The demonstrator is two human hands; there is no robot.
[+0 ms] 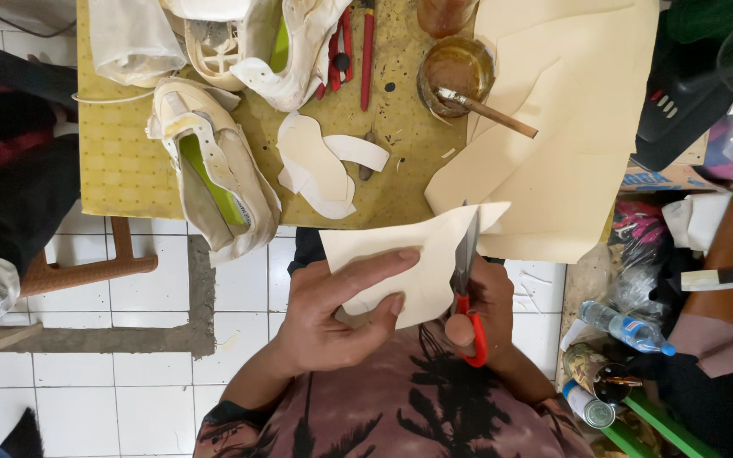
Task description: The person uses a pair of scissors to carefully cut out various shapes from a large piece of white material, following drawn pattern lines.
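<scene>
The right hand (489,305) sits mostly behind the cream sheet (417,263) (its grip on the scissors (467,293) probably closed).

White shoe (214,174) with green insole lies at near left edge of yellow table (120,161). Second shoe (273,47) far centre. Cut cream pieces (320,165) between them and a glue tin (456,75) with brush (489,110). Red pliers (343,47) far centre. Large cream sheet (570,110) right. Water bottle (625,326) on floor, near right.

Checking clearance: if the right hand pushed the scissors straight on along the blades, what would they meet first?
Likely the big cream sheet on the table's edge, just beyond the held piece; depth unclear.
</scene>
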